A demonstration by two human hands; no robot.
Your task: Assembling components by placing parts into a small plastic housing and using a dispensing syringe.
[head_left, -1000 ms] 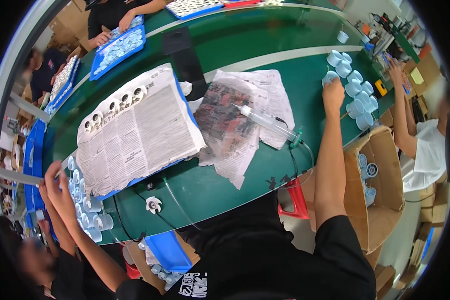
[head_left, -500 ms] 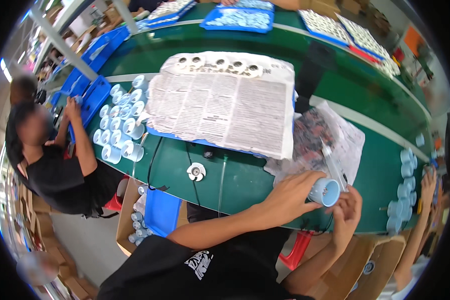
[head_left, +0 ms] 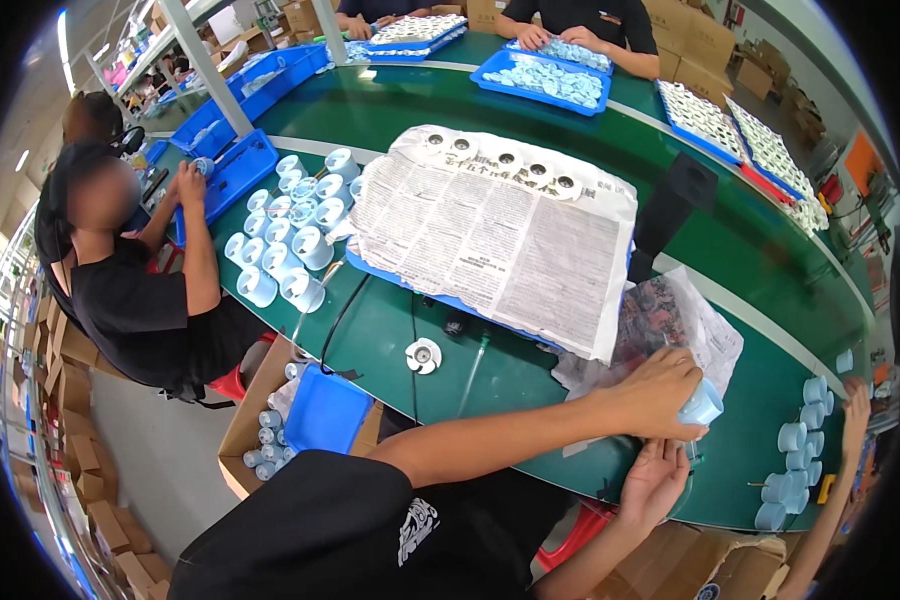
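My left hand (head_left: 662, 392) is closed around a light-blue plastic cup (head_left: 705, 403), which is tilted over the right part of the green table. Just below it, my right hand (head_left: 658, 478) is turned palm up with its fingers curled inward. A clear piece with a green tip (head_left: 698, 461) shows beside those fingertips; whether they grip it is hidden. Printed paper (head_left: 660, 305) lies crumpled beyond both hands. Left of my forearm, a white round part with a metal centre (head_left: 423, 356) rests on the table.
A newspaper-covered blue tray (head_left: 490, 240) carries several white round parts. Blue cups (head_left: 308, 245) stand in a group at left, others (head_left: 800, 455) at right. A cardboard box (head_left: 242, 455) sits below the table edge. Co-workers sit at left and across; another person's arm (head_left: 838, 480) reaches in at right.
My left hand has turned the cup, so its opening no longer faces me. The right hand has dropped below the cup and rolled palm up. The clear syringe seen earlier is now mostly hidden.
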